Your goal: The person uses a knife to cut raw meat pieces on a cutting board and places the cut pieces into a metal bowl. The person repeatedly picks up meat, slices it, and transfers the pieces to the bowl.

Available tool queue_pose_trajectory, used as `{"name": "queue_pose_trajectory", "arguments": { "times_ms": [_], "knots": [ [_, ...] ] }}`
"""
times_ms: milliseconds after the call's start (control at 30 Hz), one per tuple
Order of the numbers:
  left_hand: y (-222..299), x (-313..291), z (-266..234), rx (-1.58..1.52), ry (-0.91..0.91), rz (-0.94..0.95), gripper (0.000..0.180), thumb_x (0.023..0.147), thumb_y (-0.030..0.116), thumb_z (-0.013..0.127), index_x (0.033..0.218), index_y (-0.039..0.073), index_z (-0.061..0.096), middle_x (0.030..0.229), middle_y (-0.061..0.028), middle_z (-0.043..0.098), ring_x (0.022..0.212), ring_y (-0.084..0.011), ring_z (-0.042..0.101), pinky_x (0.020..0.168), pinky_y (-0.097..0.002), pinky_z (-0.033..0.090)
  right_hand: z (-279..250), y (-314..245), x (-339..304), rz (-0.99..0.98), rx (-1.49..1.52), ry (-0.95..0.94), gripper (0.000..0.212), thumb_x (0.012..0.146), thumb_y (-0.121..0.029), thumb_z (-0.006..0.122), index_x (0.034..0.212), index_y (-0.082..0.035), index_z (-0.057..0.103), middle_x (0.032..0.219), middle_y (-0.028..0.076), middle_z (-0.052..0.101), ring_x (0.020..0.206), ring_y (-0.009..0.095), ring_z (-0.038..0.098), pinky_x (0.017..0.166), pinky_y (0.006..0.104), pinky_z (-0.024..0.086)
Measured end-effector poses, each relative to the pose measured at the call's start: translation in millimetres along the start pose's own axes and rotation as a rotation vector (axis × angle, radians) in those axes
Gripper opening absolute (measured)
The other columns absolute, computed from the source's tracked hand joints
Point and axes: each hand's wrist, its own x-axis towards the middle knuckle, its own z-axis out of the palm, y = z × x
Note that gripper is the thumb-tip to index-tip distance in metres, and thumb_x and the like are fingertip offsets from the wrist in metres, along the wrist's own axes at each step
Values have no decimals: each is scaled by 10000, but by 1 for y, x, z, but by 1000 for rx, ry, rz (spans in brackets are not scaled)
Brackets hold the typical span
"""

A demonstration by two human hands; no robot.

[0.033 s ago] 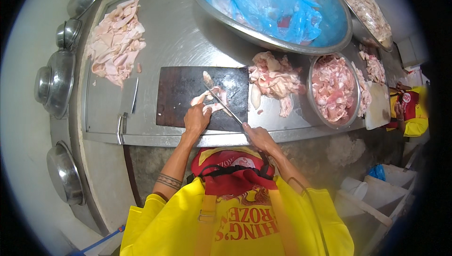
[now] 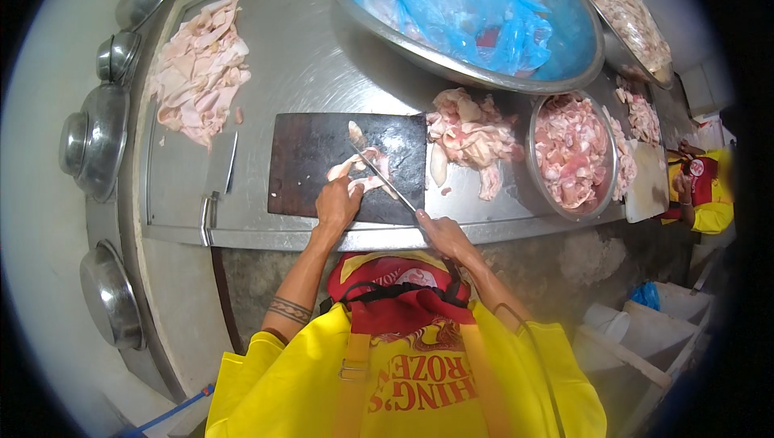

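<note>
A dark cutting board (image 2: pixel 310 156) lies on the steel table (image 2: pixel 314 51) in front of me. A pale raw chicken piece (image 2: pixel 359 166) rests on the board. My left hand (image 2: pixel 337 203) presses down on the near end of the chicken. My right hand (image 2: pixel 442 232) grips the handle of a long knife (image 2: pixel 379 174), whose blade runs diagonally across the meat toward the far left.
Raw meat is heaped right of the board (image 2: pixel 472 136), and a steel bowl of meat (image 2: pixel 572 152) sits beyond. A big basin holds blue plastic bags (image 2: pixel 484 11). Pale trimmings (image 2: pixel 197 71) and a cleaver (image 2: pixel 219 168) lie left. Another person (image 2: pixel 701 188) works far right.
</note>
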Motion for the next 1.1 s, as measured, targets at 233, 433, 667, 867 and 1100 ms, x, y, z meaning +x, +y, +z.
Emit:
{"name": "queue_pose_trajectory", "arguments": {
  "times_ms": [233,433,667,867,1100],
  "knots": [
    [5,0,8,45,28,62,303,926,278,700,890,-23,699,874,-269,710,822,-464,698,729,-536,550,5,10,0,-39,-121,65,980,975,-770,354,851,133,716,787,384,656,822,529,671,840,559,493],
    [9,-11,5,118,-66,45,296,944,275,670,871,-11,705,847,-273,709,818,-470,699,745,-546,548,10,1,1,48,-6,-6,943,970,-762,384,892,111,732,844,376,674,905,537,677,860,549,502],
    [21,5,-25,-165,-118,151,320,968,298,662,967,-16,723,895,-263,710,813,-395,717,744,-492,543,-20,-3,-4,-13,-197,148,846,975,-714,453,948,80,744,875,349,694,942,495,695,878,518,512],
    [52,10,-33,-698,2,231,343,989,282,659,1029,-55,708,892,-214,723,777,-248,720,711,-392,531,-55,-16,-19,-36,195,152,777,1026,-691,395,744,-1,614,614,96,562,565,225,552,570,389,429],
    [20,-22,0,-343,-161,-120,351,999,302,627,1042,-37,710,836,-259,722,819,-398,741,714,-484,549,-31,-22,-24,-197,-188,229,750,1007,-656,460,871,32,726,817,295,705,805,447,708,769,517,528]
  ]
}}
